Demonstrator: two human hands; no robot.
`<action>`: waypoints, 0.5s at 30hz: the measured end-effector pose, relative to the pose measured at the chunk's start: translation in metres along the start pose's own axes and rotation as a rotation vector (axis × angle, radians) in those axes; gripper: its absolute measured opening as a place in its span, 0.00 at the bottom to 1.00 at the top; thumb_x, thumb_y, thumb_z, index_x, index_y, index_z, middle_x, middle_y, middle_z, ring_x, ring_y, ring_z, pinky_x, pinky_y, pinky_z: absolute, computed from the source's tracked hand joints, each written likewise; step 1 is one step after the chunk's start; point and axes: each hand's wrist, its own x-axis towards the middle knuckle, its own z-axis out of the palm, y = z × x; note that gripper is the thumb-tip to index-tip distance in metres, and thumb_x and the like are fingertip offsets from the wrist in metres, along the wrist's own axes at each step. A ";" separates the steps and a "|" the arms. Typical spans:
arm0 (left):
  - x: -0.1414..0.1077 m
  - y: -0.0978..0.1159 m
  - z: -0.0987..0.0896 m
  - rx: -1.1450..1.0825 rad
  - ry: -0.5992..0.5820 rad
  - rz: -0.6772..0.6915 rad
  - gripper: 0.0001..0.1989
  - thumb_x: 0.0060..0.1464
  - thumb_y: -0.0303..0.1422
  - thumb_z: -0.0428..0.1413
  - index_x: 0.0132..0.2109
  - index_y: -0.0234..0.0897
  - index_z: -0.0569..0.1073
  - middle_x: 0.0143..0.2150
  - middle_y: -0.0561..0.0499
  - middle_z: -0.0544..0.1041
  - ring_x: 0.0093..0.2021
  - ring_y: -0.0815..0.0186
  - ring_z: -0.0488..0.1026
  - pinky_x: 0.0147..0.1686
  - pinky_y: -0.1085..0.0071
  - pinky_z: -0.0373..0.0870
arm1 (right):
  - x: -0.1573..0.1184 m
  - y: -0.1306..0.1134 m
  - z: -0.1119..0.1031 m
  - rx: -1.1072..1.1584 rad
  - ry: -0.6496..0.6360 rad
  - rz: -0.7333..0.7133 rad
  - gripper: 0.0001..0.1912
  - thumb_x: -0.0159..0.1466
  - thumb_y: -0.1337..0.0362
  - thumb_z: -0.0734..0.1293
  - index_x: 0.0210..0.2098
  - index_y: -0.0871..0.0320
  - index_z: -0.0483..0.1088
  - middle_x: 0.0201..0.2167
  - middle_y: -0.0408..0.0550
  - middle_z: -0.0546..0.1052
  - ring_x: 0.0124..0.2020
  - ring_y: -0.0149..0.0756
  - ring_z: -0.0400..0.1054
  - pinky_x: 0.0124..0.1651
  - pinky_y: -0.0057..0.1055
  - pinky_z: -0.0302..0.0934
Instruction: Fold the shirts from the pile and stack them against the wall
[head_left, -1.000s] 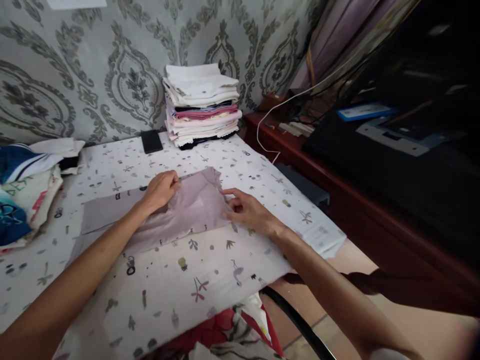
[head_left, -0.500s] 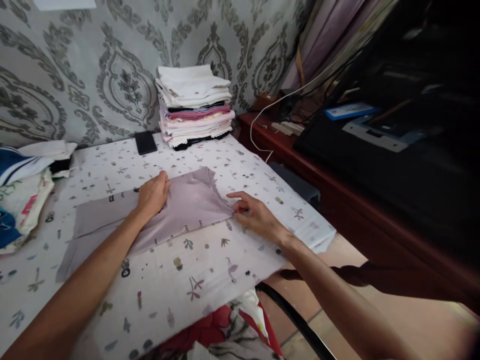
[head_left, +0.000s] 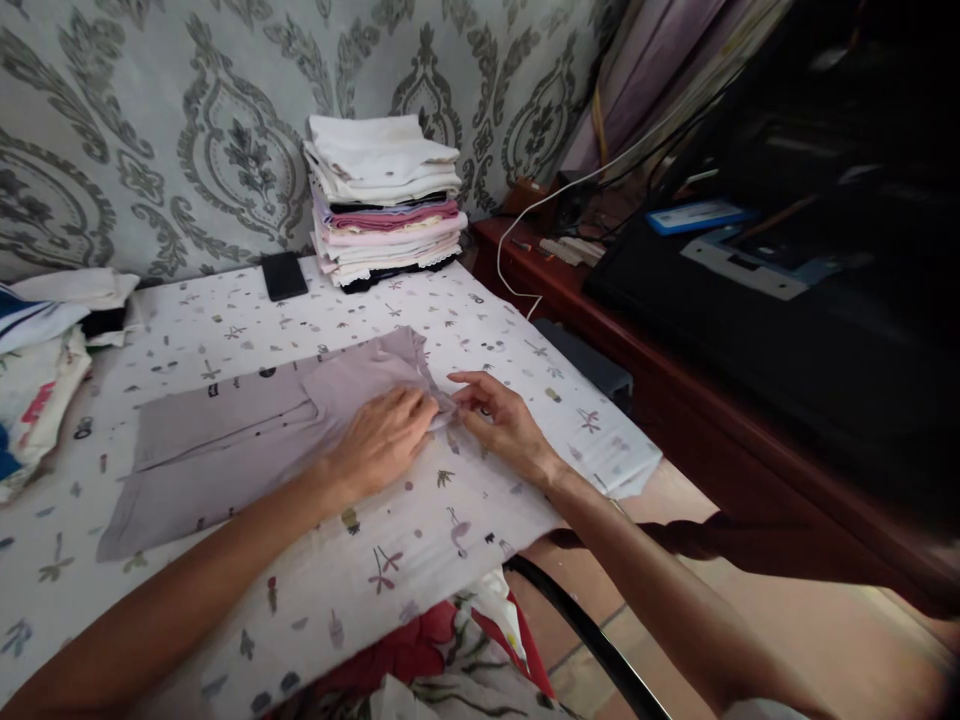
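Note:
A mauve shirt [head_left: 247, 430] lies folded lengthwise on the patterned white sheet [head_left: 300, 600], with one sleeve-like flap turned inward. My left hand [head_left: 390, 435] rests over its near right edge, fingers closed on the cloth. Right beside it, at the shirt's right end, my right hand [head_left: 499, 420] pinches a corner of the fabric between thumb and finger, its index finger stretched out above. The fingertips of both hands nearly meet, and part of the cloth between them is hidden.
A stack of folded clothes [head_left: 386, 200] stands by the patterned wall, beside a black phone-like slab [head_left: 283, 276]. More clothes [head_left: 45, 370] lie at the left. On the right are a red-brown wooden desk [head_left: 555, 275], a white cable [head_left: 502, 270] and a large black screen-like panel [head_left: 750, 370].
My left hand has moved right and nearer, from the middle of the shirt to its right edge. My right hand keeps its pinch on the corner. The view has shifted slightly.

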 end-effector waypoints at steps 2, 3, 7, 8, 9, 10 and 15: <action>0.002 -0.002 0.007 -0.048 0.023 -0.062 0.03 0.64 0.28 0.50 0.41 0.37 0.68 0.41 0.46 0.75 0.45 0.59 0.73 0.37 0.67 0.68 | -0.002 0.001 -0.001 -0.056 0.091 -0.024 0.17 0.62 0.65 0.65 0.51 0.55 0.68 0.40 0.48 0.77 0.36 0.34 0.70 0.42 0.35 0.66; 0.002 -0.005 0.009 -0.093 0.037 -0.100 0.04 0.64 0.28 0.49 0.40 0.38 0.68 0.40 0.48 0.75 0.42 0.61 0.73 0.36 0.68 0.67 | -0.004 0.001 -0.002 -0.096 0.131 -0.028 0.14 0.62 0.65 0.65 0.48 0.56 0.69 0.39 0.48 0.77 0.35 0.34 0.70 0.42 0.35 0.66; 0.003 -0.017 0.007 -0.255 0.081 -0.201 0.05 0.63 0.30 0.50 0.36 0.39 0.67 0.34 0.52 0.74 0.33 0.65 0.71 0.32 0.70 0.62 | -0.010 -0.001 -0.002 -0.276 0.148 -0.051 0.04 0.62 0.63 0.67 0.36 0.56 0.71 0.30 0.45 0.74 0.29 0.33 0.69 0.34 0.31 0.65; 0.003 -0.018 0.006 -0.278 0.082 -0.209 0.05 0.63 0.30 0.51 0.36 0.39 0.66 0.34 0.53 0.74 0.33 0.65 0.71 0.32 0.70 0.61 | -0.011 -0.002 -0.001 -0.317 0.136 -0.073 0.04 0.62 0.63 0.67 0.36 0.56 0.71 0.29 0.45 0.74 0.28 0.33 0.69 0.34 0.31 0.65; 0.004 -0.018 0.005 -0.295 0.078 -0.215 0.06 0.63 0.31 0.51 0.35 0.39 0.66 0.33 0.53 0.74 0.32 0.65 0.70 0.31 0.71 0.60 | -0.011 -0.003 0.000 -0.358 0.130 -0.102 0.04 0.62 0.63 0.68 0.37 0.56 0.71 0.30 0.45 0.74 0.28 0.32 0.69 0.33 0.31 0.65; 0.004 -0.018 0.005 -0.304 0.071 -0.218 0.06 0.63 0.31 0.51 0.35 0.39 0.65 0.33 0.53 0.74 0.32 0.65 0.70 0.31 0.71 0.59 | -0.011 -0.003 0.001 -0.400 0.131 -0.135 0.05 0.63 0.62 0.68 0.38 0.56 0.72 0.30 0.45 0.75 0.28 0.32 0.69 0.34 0.31 0.65; 0.003 -0.016 0.008 -0.293 0.069 -0.210 0.06 0.63 0.31 0.50 0.35 0.40 0.65 0.34 0.52 0.74 0.34 0.64 0.71 0.33 0.69 0.59 | -0.004 -0.002 0.010 -0.588 0.206 -0.231 0.05 0.65 0.63 0.67 0.39 0.56 0.73 0.31 0.46 0.76 0.28 0.32 0.70 0.31 0.28 0.63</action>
